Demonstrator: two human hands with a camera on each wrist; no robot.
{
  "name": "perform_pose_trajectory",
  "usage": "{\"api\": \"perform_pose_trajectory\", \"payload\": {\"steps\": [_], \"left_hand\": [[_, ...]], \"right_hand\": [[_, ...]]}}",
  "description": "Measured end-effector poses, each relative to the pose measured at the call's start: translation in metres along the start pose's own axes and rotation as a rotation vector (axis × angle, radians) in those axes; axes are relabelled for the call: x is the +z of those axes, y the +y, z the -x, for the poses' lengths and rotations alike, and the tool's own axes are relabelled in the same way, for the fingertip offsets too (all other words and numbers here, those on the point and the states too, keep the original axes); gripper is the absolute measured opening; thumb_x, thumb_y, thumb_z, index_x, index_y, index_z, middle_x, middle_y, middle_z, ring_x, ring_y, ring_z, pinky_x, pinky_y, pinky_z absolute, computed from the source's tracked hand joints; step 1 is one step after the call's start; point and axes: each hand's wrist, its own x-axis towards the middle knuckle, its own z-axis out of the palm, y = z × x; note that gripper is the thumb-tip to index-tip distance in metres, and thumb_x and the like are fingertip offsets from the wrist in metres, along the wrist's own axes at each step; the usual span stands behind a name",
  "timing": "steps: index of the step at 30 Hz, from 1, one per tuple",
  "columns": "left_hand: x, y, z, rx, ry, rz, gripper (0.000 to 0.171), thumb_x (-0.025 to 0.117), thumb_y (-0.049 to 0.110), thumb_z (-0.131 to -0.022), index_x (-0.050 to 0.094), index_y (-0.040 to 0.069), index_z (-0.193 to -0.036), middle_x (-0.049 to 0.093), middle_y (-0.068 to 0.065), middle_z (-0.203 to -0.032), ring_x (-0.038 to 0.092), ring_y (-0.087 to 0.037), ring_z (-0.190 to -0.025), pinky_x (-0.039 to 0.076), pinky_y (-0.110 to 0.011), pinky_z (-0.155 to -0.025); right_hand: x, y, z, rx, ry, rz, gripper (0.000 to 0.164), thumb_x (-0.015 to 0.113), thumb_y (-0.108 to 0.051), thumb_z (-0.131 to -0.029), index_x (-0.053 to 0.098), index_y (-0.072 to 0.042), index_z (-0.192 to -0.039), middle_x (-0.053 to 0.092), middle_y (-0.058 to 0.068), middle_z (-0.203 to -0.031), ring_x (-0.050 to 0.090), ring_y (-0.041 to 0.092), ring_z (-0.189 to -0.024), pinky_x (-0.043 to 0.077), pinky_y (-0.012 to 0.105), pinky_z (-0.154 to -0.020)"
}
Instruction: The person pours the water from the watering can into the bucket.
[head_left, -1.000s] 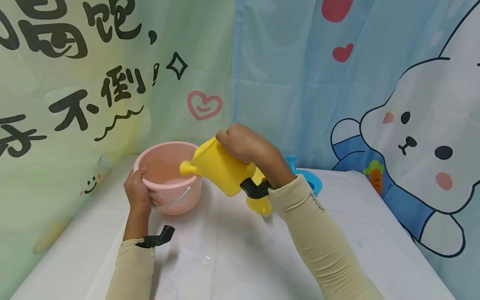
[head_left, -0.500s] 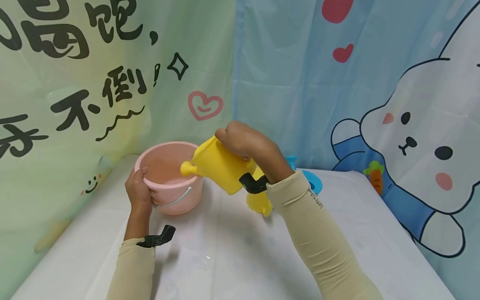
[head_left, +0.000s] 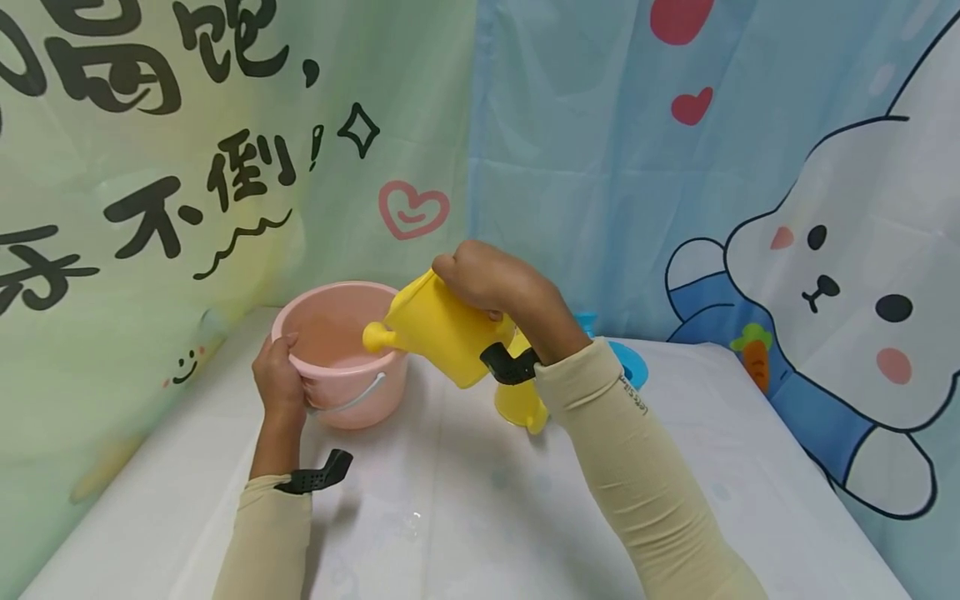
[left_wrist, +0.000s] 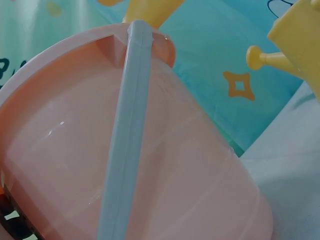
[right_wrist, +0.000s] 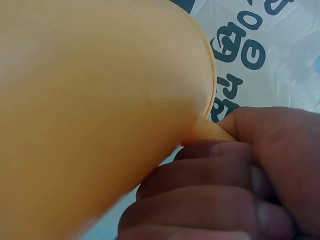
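Observation:
A pink bucket (head_left: 360, 392) stands on the white table with its pale handle hanging against its side. My left hand (head_left: 279, 375) grips its left rim, thumb over the edge. Over the table, my right hand (head_left: 487, 279) holds a yellow watering can (head_left: 442, 329) tilted to the left, its round spout head (head_left: 377, 337) at the bucket's right rim. In the right wrist view the fingers (right_wrist: 200, 207) curl round the can's handle (right_wrist: 210, 131). The left wrist view has the bucket (left_wrist: 190, 165) close up and the spout (left_wrist: 275, 61) at right. I cannot make out any water flowing.
A second yellow watering can (head_left: 517, 406) stands behind my right wrist, partly hidden. Beyond it is a blue thing with a round rim (head_left: 632, 364), mostly covered by my forearm. Printed cloths (head_left: 555, 167) hang behind the white table (head_left: 450, 500). A few wet spots shine on its front.
The yellow watering can and my right hand have risen very slightly. The bucket and my left hand stay in place; the view itself shifts a little.

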Motion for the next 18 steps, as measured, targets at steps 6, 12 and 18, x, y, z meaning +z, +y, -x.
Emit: {"api": "perform_pose_trajectory", "payload": {"steps": [6, 12, 18], "left_hand": [[0.0009, 0.0017, 0.0012, -0.007, 0.01, 0.001, 0.034, 0.044, 0.021, -0.087, 0.058, 0.002, -0.112, 0.054, -0.012, -0.116, 0.048, -0.027, -0.103, 0.035, -0.036, -0.09], [0.0009, 0.0022, 0.0021, -0.008, 0.012, -0.005, 0.035, 0.044, 0.021, -0.087, 0.058, 0.002, -0.113, 0.054, -0.011, -0.117, 0.047, -0.027, -0.104, 0.035, -0.036, -0.091], [0.0014, 0.0023, 0.0022, -0.001, 0.004, -0.014, 0.035, 0.043, 0.021, -0.087, 0.058, 0.004, -0.113, 0.054, -0.009, -0.117, 0.047, -0.026, -0.105, 0.035, -0.036, -0.091]], "right_hand": [[0.0002, 0.0015, 0.0002, -0.013, 0.006, -0.008, 0.036, 0.03, -0.032, -0.089, 0.048, -0.002, -0.087, 0.038, 0.007, -0.058, 0.029, 0.018, -0.039, 0.028, 0.026, -0.036], [0.0003, 0.0017, 0.0, -0.004, 0.005, -0.007, 0.036, 0.03, -0.033, -0.089, 0.048, -0.002, -0.088, 0.04, 0.008, -0.06, 0.03, 0.018, -0.04, 0.029, 0.026, -0.036], [-0.0006, 0.0023, -0.0008, -0.009, 0.0, 0.008, 0.036, 0.029, -0.033, -0.089, 0.048, -0.002, -0.087, 0.038, 0.007, -0.057, 0.028, 0.018, -0.039, 0.028, 0.026, -0.036]]}}
